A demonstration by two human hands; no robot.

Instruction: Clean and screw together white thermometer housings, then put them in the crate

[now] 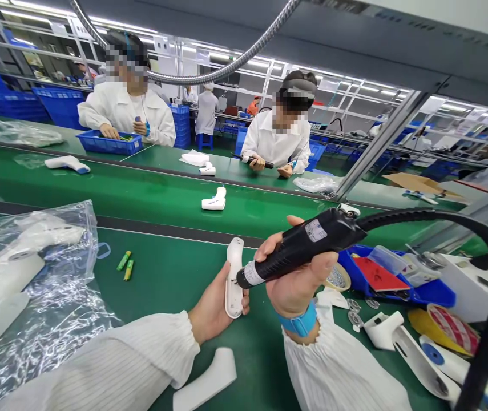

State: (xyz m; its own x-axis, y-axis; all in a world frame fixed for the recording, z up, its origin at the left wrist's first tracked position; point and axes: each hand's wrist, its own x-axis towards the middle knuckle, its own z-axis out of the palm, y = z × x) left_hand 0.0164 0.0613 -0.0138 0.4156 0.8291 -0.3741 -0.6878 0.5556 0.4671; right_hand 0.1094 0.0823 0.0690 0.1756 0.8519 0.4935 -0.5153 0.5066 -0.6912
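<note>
Near the middle of the head view, my left hand [214, 302] is wrapped round a white plastic housing [234, 297], held upright with its inner side showing. My right hand [297, 279] grips a black electric screwdriver [299, 245], its cable running off to the right. The screwdriver's nose touches or nearly touches the housing; the exact contact is too small to make out. A curved white shell [209, 381] lies on the green table just below my left hand. Two small green-and-yellow batteries [128, 269] lie to the left of the housing.
Clear plastic bags with white parts [33, 251] cover the left side. At the right stand a blue bin [432, 294], a small bowl [338, 278] and loose white shells [383, 330]. Across the green conveyor [162, 194], carrying white devices [214, 201], two people work.
</note>
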